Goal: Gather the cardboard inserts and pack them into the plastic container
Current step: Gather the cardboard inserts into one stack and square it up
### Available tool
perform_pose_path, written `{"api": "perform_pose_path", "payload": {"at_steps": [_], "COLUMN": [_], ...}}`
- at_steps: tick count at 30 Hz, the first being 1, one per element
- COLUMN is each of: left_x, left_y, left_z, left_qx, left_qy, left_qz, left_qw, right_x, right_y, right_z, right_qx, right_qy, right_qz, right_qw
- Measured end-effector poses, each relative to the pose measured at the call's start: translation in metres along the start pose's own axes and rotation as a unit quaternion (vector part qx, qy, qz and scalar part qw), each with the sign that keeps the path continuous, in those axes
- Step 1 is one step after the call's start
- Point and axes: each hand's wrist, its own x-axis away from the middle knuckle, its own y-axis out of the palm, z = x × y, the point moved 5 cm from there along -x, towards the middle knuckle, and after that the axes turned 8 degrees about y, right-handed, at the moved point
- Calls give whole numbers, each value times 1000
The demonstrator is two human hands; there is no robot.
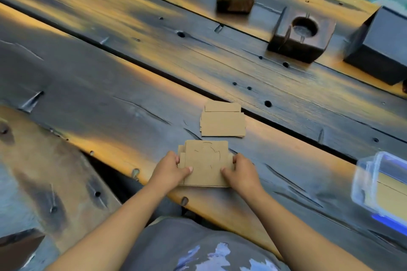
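**Both hands squaring a cardboard stack**

The left hand (170, 168) and right hand (241, 170) each close their grip on opposite edges of a stack of cardboard inserts (206, 164) lying on the desk (110, 99). A second stack (222, 121) lies just beyond. The plastic container (381, 185) sits well right; two wooden blocks (302, 35) and a black box (383, 46) stand farther off.

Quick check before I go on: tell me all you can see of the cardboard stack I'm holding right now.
The held stack of inserts is flat brown cardboard, several thin sheets roughly aligned, with stepped edges peeking out on its left side. The top sheet shows faint die-cut curved lines near its middle. It lies flat on the dark wooden table, near the front edge. The left hand and the right hand grip its opposite sides, thumbs on top. A second, untouched stack lies just beyond it, apart.
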Motion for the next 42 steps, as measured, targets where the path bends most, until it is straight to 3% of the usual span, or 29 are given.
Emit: {"api": "perform_pose_path", "payload": {"at_steps": [26, 33, 42], "left_x": [-5, -4, -8], "left_y": [3, 4, 12], "left_z": [-25, -25, -23], "left_qx": [17, 41, 181], "left_qy": [-57, -87, -138], "left_qz": [-48, -38, -43], "left_qw": [997, 995, 973], "right_x": [-9, -10, -17], "right_y": [25, 21, 35], "right_z": [-10, -8, 2], "right_qx": [52, -4, -134], "right_qy": [-8, 7, 117], "right_qz": [-57, -59, -156], "right_qw": [997, 998, 972]}}
